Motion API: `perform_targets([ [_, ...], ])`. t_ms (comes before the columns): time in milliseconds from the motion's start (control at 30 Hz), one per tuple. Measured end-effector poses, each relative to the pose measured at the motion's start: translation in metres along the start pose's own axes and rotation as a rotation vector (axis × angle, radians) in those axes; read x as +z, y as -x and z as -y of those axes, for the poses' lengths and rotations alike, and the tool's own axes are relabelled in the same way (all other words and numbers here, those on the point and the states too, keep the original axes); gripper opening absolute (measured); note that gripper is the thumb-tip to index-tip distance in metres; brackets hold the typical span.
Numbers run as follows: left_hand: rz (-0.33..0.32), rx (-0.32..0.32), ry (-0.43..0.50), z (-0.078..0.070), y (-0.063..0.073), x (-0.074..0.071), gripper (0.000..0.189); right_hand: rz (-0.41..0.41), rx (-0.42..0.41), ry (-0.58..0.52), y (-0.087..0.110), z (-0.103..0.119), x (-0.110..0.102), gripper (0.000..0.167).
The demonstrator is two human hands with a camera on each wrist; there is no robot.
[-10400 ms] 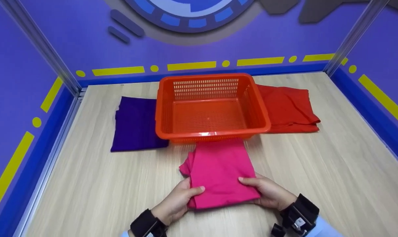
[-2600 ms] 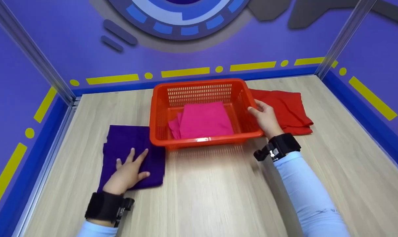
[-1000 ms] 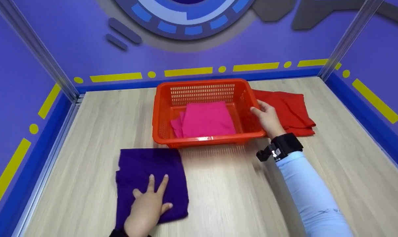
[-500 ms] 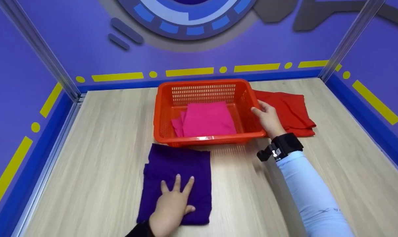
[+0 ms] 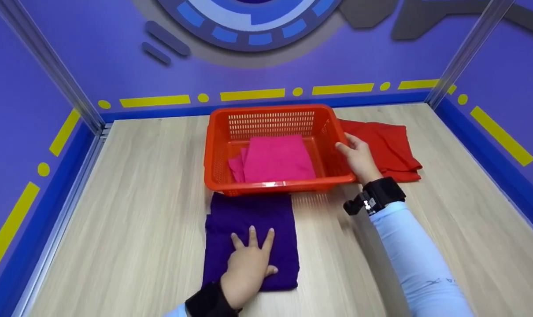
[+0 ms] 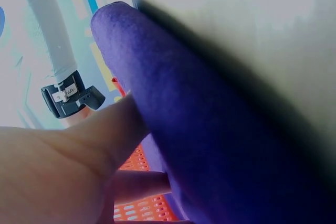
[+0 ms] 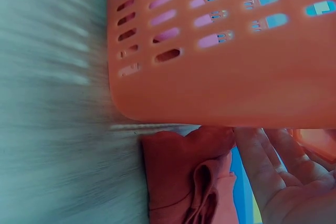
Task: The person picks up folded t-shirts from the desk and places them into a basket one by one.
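A folded purple cloth (image 5: 253,215) lies on the table just in front of the orange plastic basket (image 5: 288,186). My left hand (image 5: 247,268) rests on it with spread, straight fingers; the left wrist view shows the thumb and a finger against the purple cloth (image 6: 173,93). At the basket's right side, my right hand (image 5: 358,156) grips the rim, thumb over the edge and fingers outside. From the right wrist view, these fingers (image 7: 257,161) are beside the slotted basket wall (image 7: 220,82). Inside the basket sits a folded pink cloth (image 5: 279,158).
A folded red cloth (image 5: 385,147) lies right of the basket, its left part hidden behind the basket and right hand. The light wood table (image 5: 138,211) is bounded by blue-purple panels (image 5: 94,53) at the back and sides.
The pink cloth, held in both hands at first, is now in the basket. Under my left hand the purple cloth has slid from the basket's left toward me, then right. My right hand stays put lately.
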State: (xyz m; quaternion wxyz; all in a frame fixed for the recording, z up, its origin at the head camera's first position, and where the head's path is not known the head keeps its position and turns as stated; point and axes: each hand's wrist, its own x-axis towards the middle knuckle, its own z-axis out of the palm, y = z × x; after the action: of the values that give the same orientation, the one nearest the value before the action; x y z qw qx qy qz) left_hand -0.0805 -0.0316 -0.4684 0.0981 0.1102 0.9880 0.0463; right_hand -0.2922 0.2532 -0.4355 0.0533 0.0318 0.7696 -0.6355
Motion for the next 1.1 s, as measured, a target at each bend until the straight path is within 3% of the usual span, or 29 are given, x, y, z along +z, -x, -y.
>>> perform_targets([
  [267, -0.038, -0.009, -0.005, -0.020, -0.006, 0.001, 0.083, -0.016, 0.006, 0.032, 0.003, 0.002, -0.004, 0.059],
  [633, -0.098, 0.032, -0.128, -0.058, -0.015, 0.007, 0.084, -0.005, -0.004, 0.015, 0.003, 0.000, -0.002, 0.057],
  [767, -0.090, 0.019, -0.136, -0.069, -0.018, 0.008, 0.084, -0.002, -0.008, 0.006, 0.002, 0.000, 0.000, 0.058],
  [933, -0.140, 0.034, -0.185, -0.068, -0.018, 0.009, 0.081, 0.006, 0.001, -0.001, 0.002, 0.001, 0.001, 0.059],
  [1000, -0.157, 0.064, -0.192, -0.064, -0.017, 0.008, 0.079, 0.002, 0.011, -0.004, 0.002, 0.001, 0.001, 0.059],
  [1100, -0.133, 0.125, -0.139, -0.052, -0.016, 0.003, 0.075, -0.006, 0.021, -0.005, 0.002, 0.001, 0.000, 0.060],
])
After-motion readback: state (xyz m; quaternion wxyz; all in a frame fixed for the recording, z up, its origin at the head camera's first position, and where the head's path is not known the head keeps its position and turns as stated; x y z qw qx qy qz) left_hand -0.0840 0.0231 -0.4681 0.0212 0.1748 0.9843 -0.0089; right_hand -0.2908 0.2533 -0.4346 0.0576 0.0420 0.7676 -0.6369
